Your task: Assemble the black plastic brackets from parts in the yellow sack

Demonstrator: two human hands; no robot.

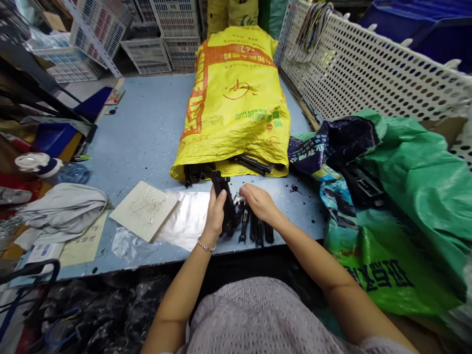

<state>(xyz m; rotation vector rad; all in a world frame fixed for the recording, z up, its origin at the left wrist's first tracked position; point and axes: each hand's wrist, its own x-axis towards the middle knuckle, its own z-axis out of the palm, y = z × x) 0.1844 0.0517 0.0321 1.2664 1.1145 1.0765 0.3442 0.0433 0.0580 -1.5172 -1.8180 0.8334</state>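
My left hand (215,214) is closed around a black plastic part (229,210), long and narrow, held tilted near the table's front edge. Close on its right, my right hand (259,202) has its thumb and fingers drawn together in a pinch; whatever they grip is too small to make out. Below that hand several slim black parts (259,232) lie side by side on the blue table (142,120). Just beyond both hands is the mouth of a yellow woven sack (236,128), with more black parts (254,164) showing inside it.
To the left lie a pale square board (143,210) with tiny pieces on it, clear plastic film (186,221), a grey cloth (66,209) and a bottle (72,172). Green sacks (413,196) bulge at the right, below a white perforated panel (376,64). White crates (177,24) are stacked behind.
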